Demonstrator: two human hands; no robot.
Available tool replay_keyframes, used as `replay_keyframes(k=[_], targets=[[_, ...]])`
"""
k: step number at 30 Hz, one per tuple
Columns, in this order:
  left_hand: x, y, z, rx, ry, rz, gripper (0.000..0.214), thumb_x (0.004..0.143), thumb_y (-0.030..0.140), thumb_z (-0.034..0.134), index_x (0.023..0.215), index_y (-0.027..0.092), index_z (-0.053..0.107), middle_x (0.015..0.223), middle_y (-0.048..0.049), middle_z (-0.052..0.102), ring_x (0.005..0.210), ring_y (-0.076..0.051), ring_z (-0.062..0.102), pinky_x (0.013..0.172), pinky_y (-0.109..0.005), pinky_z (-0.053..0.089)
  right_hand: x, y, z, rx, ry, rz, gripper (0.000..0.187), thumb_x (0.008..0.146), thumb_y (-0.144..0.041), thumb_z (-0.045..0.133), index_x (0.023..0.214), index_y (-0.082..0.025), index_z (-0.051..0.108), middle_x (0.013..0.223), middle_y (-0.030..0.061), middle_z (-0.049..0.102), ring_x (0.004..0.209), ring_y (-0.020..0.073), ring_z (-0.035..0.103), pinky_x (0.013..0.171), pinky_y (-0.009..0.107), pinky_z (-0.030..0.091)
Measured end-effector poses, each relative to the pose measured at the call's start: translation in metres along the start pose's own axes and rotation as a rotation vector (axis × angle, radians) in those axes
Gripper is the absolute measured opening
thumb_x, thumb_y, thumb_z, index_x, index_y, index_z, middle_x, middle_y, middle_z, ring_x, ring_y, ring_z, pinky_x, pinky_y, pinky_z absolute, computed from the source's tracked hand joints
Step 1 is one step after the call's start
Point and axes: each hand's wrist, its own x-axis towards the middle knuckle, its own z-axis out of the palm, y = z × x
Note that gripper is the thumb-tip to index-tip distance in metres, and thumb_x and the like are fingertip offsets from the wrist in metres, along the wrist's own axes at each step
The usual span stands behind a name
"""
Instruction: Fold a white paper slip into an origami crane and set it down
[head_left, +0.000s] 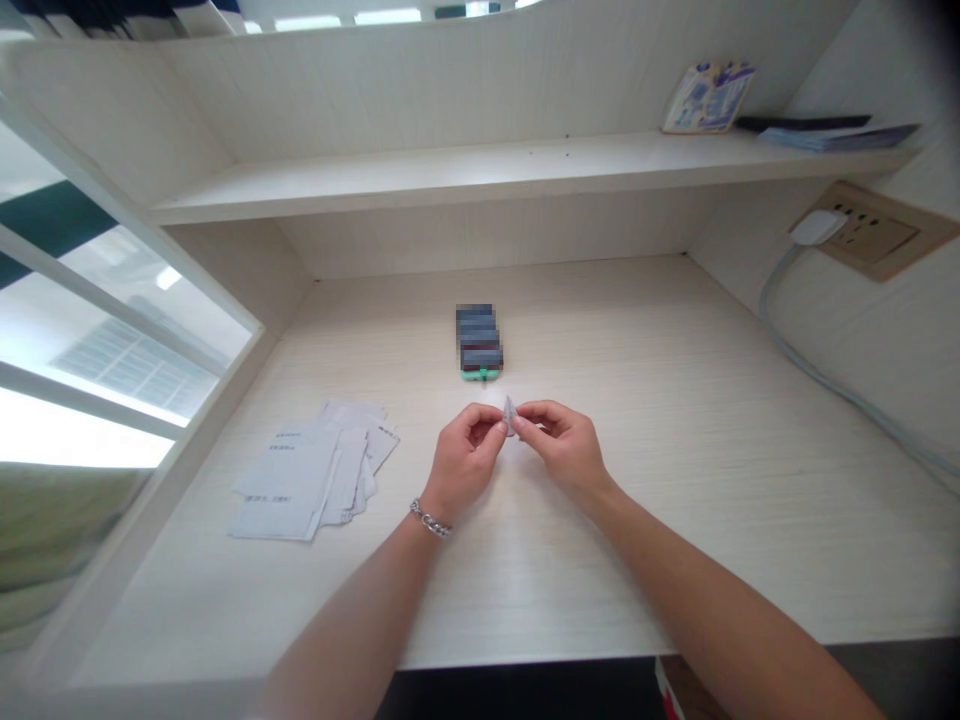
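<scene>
A small folded piece of paper (509, 412), pointed at its top, is held upright between both hands over the middle of the desk. My left hand (468, 448), with a chain bracelet (430, 519) on its wrist, pinches the left side between thumb and fingers. On the other side my right hand (561, 440) grips it in the same way, thumb in front. Just beyond the hands lies a phone (478, 335), its screen blurred out and its near end green. Left of my left hand is a loose pile of white paper sheets (300, 475) with printed lines.
A shelf (420, 180) runs across the back above the desk (720, 480). On its right end are a colourful packet (709, 97) and some flat booklets (836, 137). A white plug (819, 228) sits in the wall socket (885, 232), its cable (817, 378) trailing along the right side.
</scene>
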Motion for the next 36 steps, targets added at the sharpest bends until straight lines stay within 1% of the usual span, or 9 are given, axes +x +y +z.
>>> replay_keyframes(k=[5, 11, 15, 18, 22, 28, 36], targets=[[0.0002, -0.0018, 0.001, -0.032, 0.034, -0.007, 0.014, 0.078, 0.026, 0.06, 0.086, 0.015, 0.059, 0.083, -0.0052, 0.063, 0.078, -0.014, 0.06, 0.073, -0.027, 0.049, 0.0009, 0.003, 0.0015, -0.001, -0.04, -0.016, 0.018, 0.07, -0.032, 0.068, 0.081, -0.017, 0.069, 0.081, 0.0057, 0.067, 0.074, 0.0184, 0.061, 0.062, 0.03, 0.051], [0.0007, -0.0028, 0.0019, -0.078, 0.063, -0.001, 0.016, 0.077, 0.027, 0.062, 0.087, 0.014, 0.06, 0.085, -0.0061, 0.065, 0.079, -0.015, 0.061, 0.074, -0.028, 0.05, -0.0008, 0.0031, 0.0026, 0.063, -0.052, -0.02, 0.016, 0.071, -0.028, 0.068, 0.084, -0.019, 0.069, 0.083, 0.0046, 0.067, 0.076, 0.017, 0.06, 0.061, 0.027, 0.05], [0.0002, -0.0031, 0.0022, -0.073, 0.061, -0.007, 0.018, 0.076, 0.028, 0.063, 0.088, 0.014, 0.061, 0.086, -0.0071, 0.065, 0.08, -0.016, 0.062, 0.076, -0.03, 0.05, -0.0009, 0.0026, 0.0029, 0.099, -0.027, -0.013, 0.018, 0.069, -0.027, 0.07, 0.085, -0.02, 0.069, 0.084, 0.0045, 0.067, 0.077, 0.017, 0.06, 0.065, 0.029, 0.05], [-0.0001, -0.0038, 0.0024, -0.082, 0.053, -0.014, 0.019, 0.076, 0.028, 0.063, 0.088, 0.014, 0.061, 0.087, -0.0072, 0.065, 0.081, -0.017, 0.062, 0.077, -0.031, 0.049, -0.0007, 0.0018, 0.0025, 0.087, -0.013, -0.012, 0.018, 0.068, -0.028, 0.071, 0.083, -0.019, 0.069, 0.085, 0.0052, 0.067, 0.078, 0.0178, 0.06, 0.068, 0.031, 0.051], [-0.0004, -0.0037, 0.0031, -0.108, 0.05, -0.013, 0.019, 0.075, 0.026, 0.064, 0.09, 0.015, 0.06, 0.088, -0.0066, 0.064, 0.082, -0.016, 0.061, 0.078, -0.031, 0.049, -0.0007, 0.0002, 0.0017, 0.075, -0.014, -0.021, 0.017, 0.067, -0.028, 0.071, 0.081, -0.02, 0.07, 0.086, 0.0054, 0.066, 0.079, 0.0182, 0.06, 0.07, 0.032, 0.051], [-0.0005, -0.0023, 0.0045, -0.147, 0.055, -0.032, 0.02, 0.074, 0.026, 0.065, 0.089, 0.015, 0.06, 0.088, -0.0068, 0.065, 0.082, -0.016, 0.061, 0.078, -0.03, 0.049, -0.0018, -0.0016, 0.0033, 0.103, -0.016, 0.012, 0.019, 0.066, -0.029, 0.071, 0.082, -0.02, 0.07, 0.087, 0.0055, 0.067, 0.081, 0.0193, 0.061, 0.071, 0.033, 0.051], [-0.0002, -0.0052, 0.0049, -0.148, 0.064, -0.04, 0.021, 0.074, 0.026, 0.065, 0.091, 0.014, 0.06, 0.09, -0.0073, 0.065, 0.083, -0.016, 0.062, 0.079, -0.031, 0.05, -0.0018, 0.0032, 0.005, 0.197, 0.001, 0.027, 0.019, 0.064, -0.023, 0.073, 0.083, -0.021, 0.071, 0.089, 0.0041, 0.067, 0.083, 0.0181, 0.061, 0.076, 0.033, 0.049]])
